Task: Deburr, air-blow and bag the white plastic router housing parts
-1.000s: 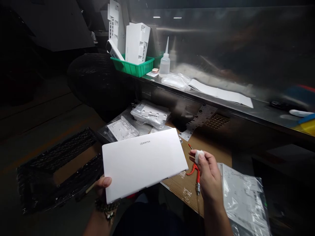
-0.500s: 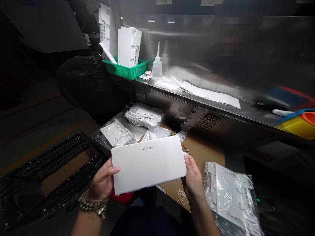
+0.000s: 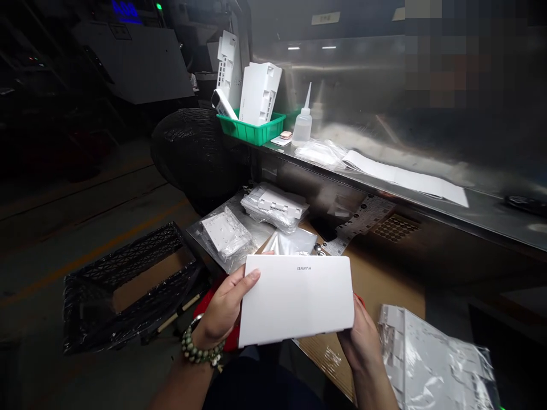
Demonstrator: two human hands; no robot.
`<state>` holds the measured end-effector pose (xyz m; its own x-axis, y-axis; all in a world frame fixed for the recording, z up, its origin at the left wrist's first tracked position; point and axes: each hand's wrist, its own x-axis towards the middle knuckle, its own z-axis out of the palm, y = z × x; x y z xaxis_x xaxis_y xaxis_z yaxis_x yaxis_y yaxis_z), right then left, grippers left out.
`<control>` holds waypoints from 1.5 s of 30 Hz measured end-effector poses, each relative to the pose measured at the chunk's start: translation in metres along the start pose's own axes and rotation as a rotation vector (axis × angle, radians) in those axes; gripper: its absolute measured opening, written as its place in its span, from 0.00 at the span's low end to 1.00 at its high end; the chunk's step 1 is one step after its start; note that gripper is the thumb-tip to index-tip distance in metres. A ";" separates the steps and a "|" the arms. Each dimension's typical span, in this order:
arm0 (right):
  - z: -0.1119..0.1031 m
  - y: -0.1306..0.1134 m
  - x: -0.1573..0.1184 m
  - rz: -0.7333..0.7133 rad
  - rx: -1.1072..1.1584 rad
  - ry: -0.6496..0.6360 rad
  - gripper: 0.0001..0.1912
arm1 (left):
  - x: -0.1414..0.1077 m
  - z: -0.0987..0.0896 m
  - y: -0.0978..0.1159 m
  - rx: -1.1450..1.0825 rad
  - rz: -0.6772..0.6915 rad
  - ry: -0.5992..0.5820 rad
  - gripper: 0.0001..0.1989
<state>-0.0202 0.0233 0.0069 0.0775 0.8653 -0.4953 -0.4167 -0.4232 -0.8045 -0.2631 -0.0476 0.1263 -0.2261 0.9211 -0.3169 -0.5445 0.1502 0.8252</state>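
Between my hands is a white plastic cover [image 3: 294, 307] with "HUAWEI" printed upside down near its far edge. My left hand [image 3: 226, 304] grips its left side, thumb on the face and the other fingers mostly behind. At the right end, my right hand [image 3: 363, 333] holds the edge, its fingertips partly hidden by the cover. Just beyond lies a clear plastic bag [image 3: 294, 240] on the cardboard-topped surface. White parts in clear bags [image 3: 431, 359] lie to the right of my right hand.
Bagged white parts [image 3: 226, 233] and a bagged stack [image 3: 277, 206] sit at the far left of the work surface. On the metal shelf [image 3: 482, 208] stand a green bin [image 3: 252, 134] of white housings and a squeeze bottle [image 3: 302, 126]. A black crate [image 3: 128, 279] is at left.
The view has turned left, so the surroundings shift right. The cover sits more level now. My left thumb is higher on its face, and my right thumb no longer shows on top.
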 end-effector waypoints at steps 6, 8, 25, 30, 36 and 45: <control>-0.001 -0.001 -0.005 -0.129 -0.055 0.087 0.34 | 0.006 -0.002 0.002 -0.089 -0.085 -0.019 0.39; -0.004 0.001 -0.005 -0.219 -0.141 0.132 0.30 | 0.008 -0.007 0.001 -0.054 -0.087 -0.078 0.43; 0.008 -0.057 -0.033 -0.332 0.013 -0.204 0.17 | 0.011 -0.029 -0.012 0.584 0.424 -0.191 0.06; 0.009 -0.055 -0.034 -0.252 0.073 -0.183 0.21 | 0.014 -0.025 -0.009 0.572 0.466 -0.257 0.06; 0.019 -0.051 -0.043 -0.315 0.165 -0.172 0.15 | 0.014 -0.031 -0.018 0.433 0.528 -0.270 0.29; 0.044 -0.062 -0.079 -0.561 0.180 -0.213 0.13 | 0.036 -0.036 -0.027 -0.615 -0.178 -0.333 0.38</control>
<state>-0.0408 -0.0072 0.1103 0.1546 0.9849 0.0779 -0.5123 0.1473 -0.8460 -0.2859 -0.0314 0.0754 0.1133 0.9767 -0.1823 -0.9283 0.1694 0.3308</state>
